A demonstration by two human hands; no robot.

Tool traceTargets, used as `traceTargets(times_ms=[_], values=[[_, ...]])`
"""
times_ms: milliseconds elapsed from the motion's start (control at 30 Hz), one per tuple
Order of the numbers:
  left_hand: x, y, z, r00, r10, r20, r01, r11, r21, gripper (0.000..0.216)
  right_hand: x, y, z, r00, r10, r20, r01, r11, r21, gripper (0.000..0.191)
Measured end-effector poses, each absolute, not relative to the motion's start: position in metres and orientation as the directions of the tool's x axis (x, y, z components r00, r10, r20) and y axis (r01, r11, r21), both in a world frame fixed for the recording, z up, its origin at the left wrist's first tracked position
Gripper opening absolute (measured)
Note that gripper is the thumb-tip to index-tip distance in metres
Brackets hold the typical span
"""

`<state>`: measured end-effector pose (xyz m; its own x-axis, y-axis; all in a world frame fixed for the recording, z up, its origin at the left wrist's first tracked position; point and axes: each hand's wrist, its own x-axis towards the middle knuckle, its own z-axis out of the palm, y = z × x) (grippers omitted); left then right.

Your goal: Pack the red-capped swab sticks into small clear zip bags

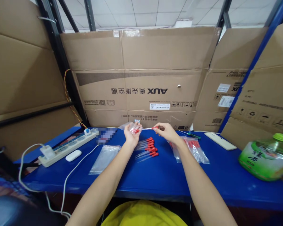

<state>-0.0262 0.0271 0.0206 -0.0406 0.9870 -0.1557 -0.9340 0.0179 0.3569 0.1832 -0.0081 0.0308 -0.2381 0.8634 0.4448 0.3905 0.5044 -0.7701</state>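
Observation:
My left hand is closed around a clear plastic bag with red dropper bulbs showing inside it. In my right hand, a dropper with a red bulb is pinched at the bulb end, its thin clear tube pointing left at the bag. Whether the tip is inside the bag's mouth I cannot tell. Below and between my hands, several red-bulbed droppers lie in rows on the blue table. Flat clear zip bags lie left of my left forearm. Bags of red-bulbed droppers lie beside my right forearm, partly hidden by it.
A white power strip with cables and a white case stand at the left. On the right are a green-handled screwdriver, a cream slab-shaped device and a large green-capped bottle. Cardboard walls the back.

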Motion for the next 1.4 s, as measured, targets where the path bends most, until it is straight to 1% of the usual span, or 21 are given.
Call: traceTargets(times_ms=[200, 367, 567, 667, 800, 967, 1067, 1200, 1300, 1400], values=[[-0.025, 0.026, 0.023, -0.039, 0.989, -0.144, -0.941, 0.013, 0.339, 0.019, 0.167, -0.011, 0.030, -0.170, 0.791, 0.588, 0.462, 0.591, -0.661, 0.028], [-0.024, 0.026, 0.022, -0.015, 0.987, -0.159, -0.943, 0.039, 0.330, 0.024, 0.154, -0.014, 0.025, -0.144, 0.741, 0.656, 0.517, 0.622, -0.588, 0.025], [-0.022, 0.026, 0.020, -0.001, 0.991, -0.136, -0.940, 0.045, 0.339, 0.030, 0.141, -0.017, 0.016, -0.131, 0.704, 0.698, 0.734, 0.542, -0.409, 0.015], [-0.021, 0.024, 0.021, 0.016, 0.994, -0.104, -0.935, 0.051, 0.352, 0.033, 0.134, -0.021, 0.013, -0.116, 0.701, 0.704, 0.803, 0.484, -0.349, 0.014], [-0.016, 0.020, 0.020, 0.076, 0.994, -0.082, -0.907, 0.103, 0.408, 0.035, 0.124, -0.024, 0.011, -0.034, 0.719, 0.695, 0.856, 0.380, -0.351, 0.017], [-0.010, 0.018, 0.018, 0.080, 0.992, -0.098, -0.894, 0.115, 0.434, 0.032, 0.116, -0.026, 0.011, 0.033, 0.738, 0.674, 0.875, 0.304, -0.376, 0.016], [-0.009, 0.018, 0.018, 0.099, 0.991, -0.086, -0.890, 0.127, 0.439, 0.037, 0.116, -0.026, 0.010, 0.008, 0.745, 0.667, 0.873, 0.320, -0.368, 0.015], [-0.008, 0.017, 0.019, 0.114, 0.989, -0.090, -0.882, 0.143, 0.449, 0.040, 0.118, -0.024, 0.007, -0.060, 0.742, 0.668, 0.851, 0.388, -0.354, 0.013], [-0.007, 0.017, 0.017, 0.132, 0.987, -0.090, -0.873, 0.159, 0.460, 0.043, 0.117, -0.022, 0.006, -0.101, 0.742, 0.663, 0.840, 0.421, -0.343, 0.022], [-0.008, 0.020, 0.015, 0.129, 0.989, -0.077, -0.873, 0.150, 0.465, 0.044, 0.116, -0.022, 0.005, -0.118, 0.750, 0.650, 0.844, 0.420, -0.332, 0.028]])
